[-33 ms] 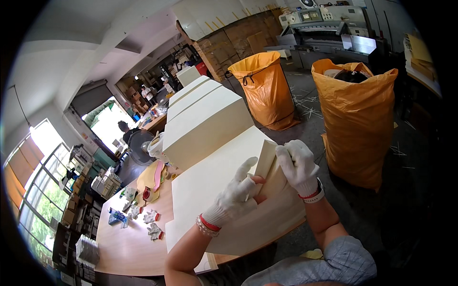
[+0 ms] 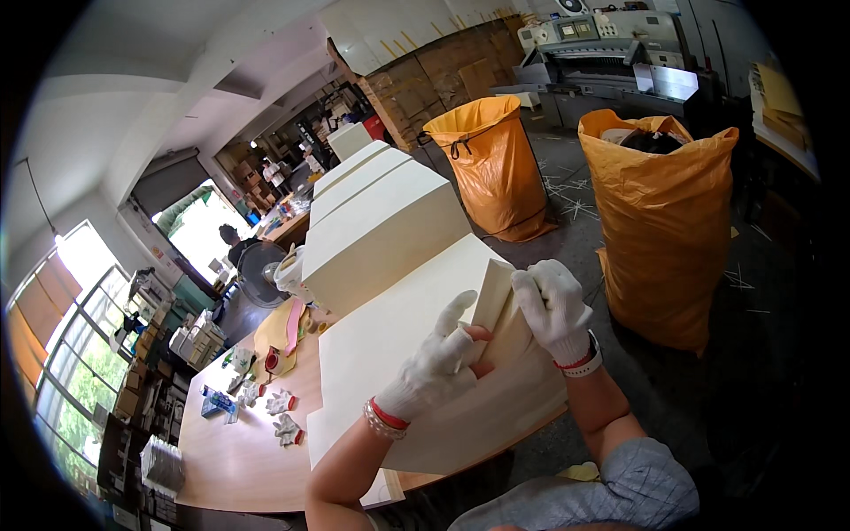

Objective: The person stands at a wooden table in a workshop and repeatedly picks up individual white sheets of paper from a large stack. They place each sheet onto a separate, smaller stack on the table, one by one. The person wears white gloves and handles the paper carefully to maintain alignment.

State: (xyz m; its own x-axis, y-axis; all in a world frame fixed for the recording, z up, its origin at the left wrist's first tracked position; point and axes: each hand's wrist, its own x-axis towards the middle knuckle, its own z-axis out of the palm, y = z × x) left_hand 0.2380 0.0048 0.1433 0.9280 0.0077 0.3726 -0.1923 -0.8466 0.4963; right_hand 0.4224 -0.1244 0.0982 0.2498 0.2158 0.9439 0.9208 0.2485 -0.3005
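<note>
A wide stack of cream paper sheets [image 2: 390, 327] lies on the table in front of me. At its right side a thick bundle of sheets [image 2: 492, 294] is raised and bent over, showing its edge. My left hand [image 2: 434, 363], in a white knitted glove with some bare fingertips, rests against this bundle with its fingers spread. The gloved right hand [image 2: 553, 305] is closed at the bundle's right corner, fingers curled and pinching the sheets. Its fingertips are partly hidden.
Taller paper stacks [image 2: 381, 221] stand beyond. On the wooden table [image 2: 230, 460] at left lie spare gloves [image 2: 288, 430], a tape roll [image 2: 274, 359] and a blue bottle [image 2: 219, 400]. Two orange sacks [image 2: 660, 239] stand on the floor at right. A fan [image 2: 263, 274] and a seated person are farther off.
</note>
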